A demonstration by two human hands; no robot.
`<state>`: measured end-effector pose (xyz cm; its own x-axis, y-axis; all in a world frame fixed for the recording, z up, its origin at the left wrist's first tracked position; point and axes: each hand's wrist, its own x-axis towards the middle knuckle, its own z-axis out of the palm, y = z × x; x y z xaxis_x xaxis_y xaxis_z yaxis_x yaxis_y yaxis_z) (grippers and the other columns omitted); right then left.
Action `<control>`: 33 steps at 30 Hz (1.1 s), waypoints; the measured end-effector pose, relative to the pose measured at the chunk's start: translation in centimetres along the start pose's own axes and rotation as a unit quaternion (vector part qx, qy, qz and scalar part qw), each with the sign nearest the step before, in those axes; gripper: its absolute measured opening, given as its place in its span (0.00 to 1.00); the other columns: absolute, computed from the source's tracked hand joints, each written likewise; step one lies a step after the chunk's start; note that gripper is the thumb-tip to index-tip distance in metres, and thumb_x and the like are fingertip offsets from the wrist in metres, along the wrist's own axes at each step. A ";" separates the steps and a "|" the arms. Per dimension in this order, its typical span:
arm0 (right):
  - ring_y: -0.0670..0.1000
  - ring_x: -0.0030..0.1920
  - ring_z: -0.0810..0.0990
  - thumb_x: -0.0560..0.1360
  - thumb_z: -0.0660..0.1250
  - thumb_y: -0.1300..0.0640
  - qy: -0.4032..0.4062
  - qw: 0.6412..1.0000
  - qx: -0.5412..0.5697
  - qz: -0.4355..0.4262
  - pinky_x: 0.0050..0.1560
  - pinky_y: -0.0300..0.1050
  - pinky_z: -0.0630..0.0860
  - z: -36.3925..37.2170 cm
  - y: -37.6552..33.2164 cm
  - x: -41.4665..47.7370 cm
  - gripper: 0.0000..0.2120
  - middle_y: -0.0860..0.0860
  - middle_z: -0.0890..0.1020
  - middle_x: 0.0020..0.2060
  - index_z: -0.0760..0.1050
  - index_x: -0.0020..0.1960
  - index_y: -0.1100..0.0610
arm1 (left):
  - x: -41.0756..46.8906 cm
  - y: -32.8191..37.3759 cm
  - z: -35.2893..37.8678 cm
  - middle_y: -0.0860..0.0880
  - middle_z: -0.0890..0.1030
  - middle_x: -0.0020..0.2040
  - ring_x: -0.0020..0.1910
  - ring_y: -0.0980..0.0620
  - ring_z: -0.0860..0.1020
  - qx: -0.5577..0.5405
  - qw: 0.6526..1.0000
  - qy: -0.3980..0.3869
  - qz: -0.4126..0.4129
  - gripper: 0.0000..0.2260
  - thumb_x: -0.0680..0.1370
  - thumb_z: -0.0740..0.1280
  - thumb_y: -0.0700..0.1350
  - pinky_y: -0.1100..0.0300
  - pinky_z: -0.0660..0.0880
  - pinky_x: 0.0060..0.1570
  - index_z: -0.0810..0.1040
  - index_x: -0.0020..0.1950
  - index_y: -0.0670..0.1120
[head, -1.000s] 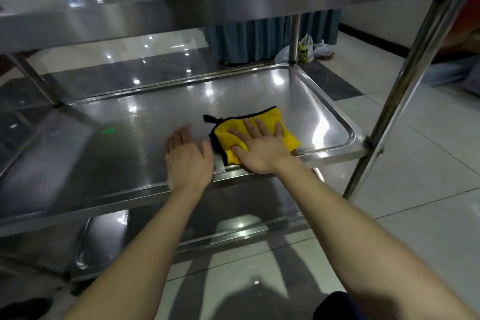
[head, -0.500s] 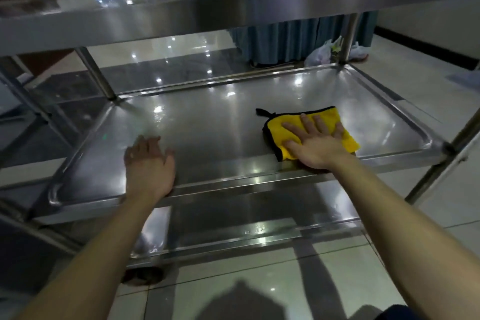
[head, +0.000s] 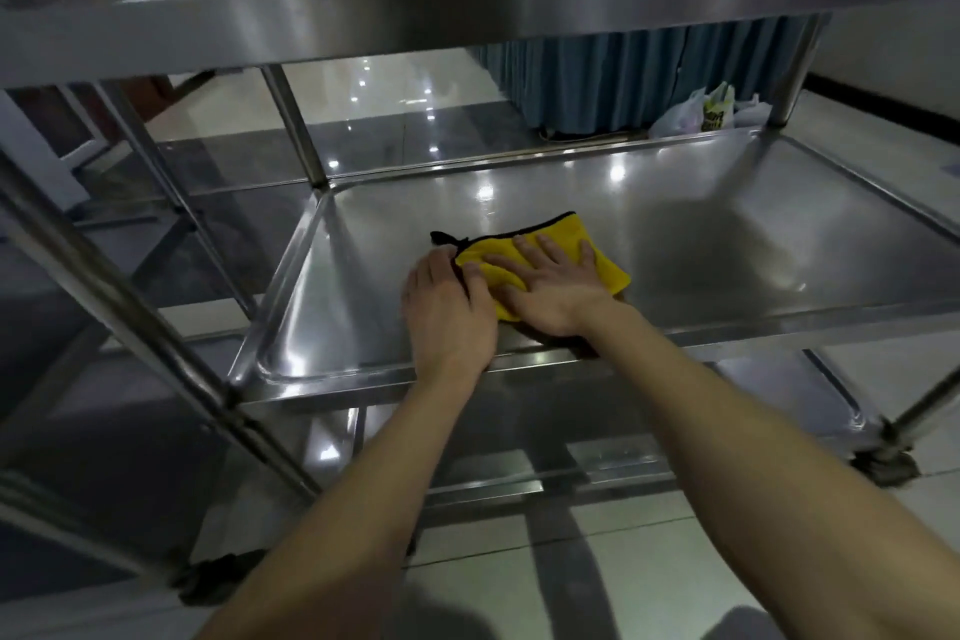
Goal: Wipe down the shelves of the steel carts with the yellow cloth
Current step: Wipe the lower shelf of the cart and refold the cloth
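The yellow cloth (head: 597, 252), edged in black, lies on the middle shelf (head: 737, 244) of the steel cart, near its front rim. My right hand (head: 553, 288) presses flat on the cloth with fingers spread. My left hand (head: 449, 309) sits at the cloth's left edge, fingers curled over the black trim and thumb on the yellow fabric. Both forearms reach in under the top shelf (head: 467, 10).
A bottom shelf (head: 649, 437) shows below my arms. The cart's posts (head: 296, 125) stand at the corners, with a caster (head: 883, 468) at lower right. Another steel cart (head: 130, 307) stands close on the left. Behind are a blue table skirt (head: 613, 78) and plastic bags (head: 711, 112).
My right hand has slid the cloth leftward along the shelf. My left hand moved right from the bare shelf and now meets the cloth's left edge.
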<state>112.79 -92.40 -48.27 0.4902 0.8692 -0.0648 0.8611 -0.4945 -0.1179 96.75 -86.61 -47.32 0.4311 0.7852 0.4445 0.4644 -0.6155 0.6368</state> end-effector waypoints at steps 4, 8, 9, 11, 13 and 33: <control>0.52 0.87 0.38 0.84 0.42 0.30 -0.022 0.999 -0.005 0.023 0.80 0.72 0.34 -0.7 -0.5 -0.7 0.28 0.42 0.42 0.87 0.43 0.83 0.27 | 0.9 -5.3 -5.1 0.41 0.82 0.66 0.66 0.39 0.78 0.079 0.994 -0.007 0.072 0.20 0.85 0.58 0.51 0.42 0.72 0.70 0.79 0.69 0.42; 0.52 0.86 0.37 0.84 0.42 0.30 -0.033 0.999 0.003 0.038 0.80 0.73 0.35 -0.8 -0.8 -1.0 0.28 0.42 0.41 0.87 0.43 0.83 0.28 | 2.2 -12.8 -9.8 0.39 0.79 0.70 0.73 0.36 0.73 0.226 0.973 -0.009 0.036 0.24 0.85 0.55 0.53 0.38 0.64 0.78 0.78 0.72 0.41; 0.52 0.86 0.37 0.84 0.42 0.30 -0.034 0.998 0.006 0.049 0.80 0.73 0.35 -0.7 -1.0 -0.8 0.29 0.42 0.40 0.87 0.43 0.83 0.27 | 2.3 -13.7 -10.0 0.38 0.78 0.72 0.76 0.37 0.72 0.230 0.973 -0.014 0.022 0.24 0.86 0.55 0.53 0.38 0.61 0.80 0.76 0.74 0.40; 0.54 0.86 0.36 0.82 0.41 0.28 -0.036 0.996 0.008 0.077 0.79 0.75 0.34 -0.4 -1.8 -0.2 0.30 0.43 0.39 0.87 0.41 0.83 0.27 | 2.5 -14.4 -9.6 0.37 0.77 0.74 0.78 0.37 0.70 0.220 0.975 -0.024 0.008 0.23 0.87 0.57 0.51 0.38 0.59 0.81 0.75 0.76 0.39; 0.56 0.86 0.36 0.80 0.40 0.26 -0.036 0.994 0.009 0.101 0.78 0.78 0.34 -0.1 -3.1 1.0 0.32 0.45 0.38 0.87 0.40 0.83 0.27 | 2.3 -14.3 -9.2 0.37 0.77 0.74 0.78 0.37 0.70 0.211 0.977 -0.027 0.013 0.23 0.87 0.57 0.50 0.39 0.60 0.81 0.74 0.76 0.39; 0.52 0.87 0.39 0.84 0.43 0.31 0.011 0.999 -0.003 -0.032 0.81 0.73 0.36 2.3 -13.4 -3.0 0.28 0.43 0.43 0.87 0.44 0.84 0.28 | -1.6 -16.1 -17.4 0.34 0.70 0.67 0.66 0.35 0.73 -0.108 0.927 0.349 0.085 0.28 0.79 0.75 0.43 0.40 0.74 0.67 0.66 0.73 0.35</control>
<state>99.52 -88.39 -48.75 0.4362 0.8992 -0.0349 0.8919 -0.4371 -0.1156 75.11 -76.76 -47.27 -0.1568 0.5771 0.8015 0.2370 -0.7658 0.5978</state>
